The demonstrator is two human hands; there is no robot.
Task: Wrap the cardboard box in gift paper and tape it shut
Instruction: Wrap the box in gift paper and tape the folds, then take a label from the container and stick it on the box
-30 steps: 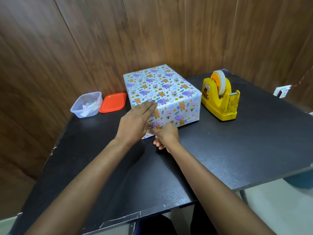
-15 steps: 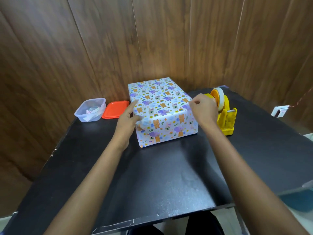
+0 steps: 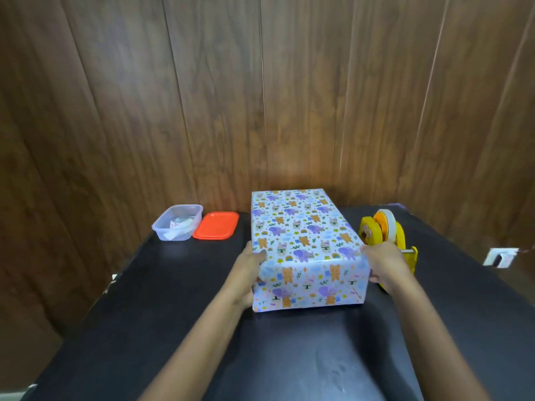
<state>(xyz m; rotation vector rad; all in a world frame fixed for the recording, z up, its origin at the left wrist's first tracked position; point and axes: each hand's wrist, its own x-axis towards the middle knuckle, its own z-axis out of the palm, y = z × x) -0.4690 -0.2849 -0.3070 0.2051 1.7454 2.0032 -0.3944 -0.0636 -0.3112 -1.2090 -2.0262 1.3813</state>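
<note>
My forearms reach over the black desk to the box, which sits flat on it with its long side running away from me. The box is covered all over in gift paper printed with small animals. My left hand is at the box's near left corner, thumb hooked over the top edge and fingers down the left side, so that grip is clamped on the box. My right hand mirrors it at the near right corner, thumb on the top edge and fingers curled against the right side, grip closed on the box too. Just right of the box, partly behind my right hand, stands a yellow tape dispenser. Left of the box's far half lies an orange lid, and just beyond the lid is a clear container with scraps inside. Behind the box rises a wood-panelled wall.
</note>
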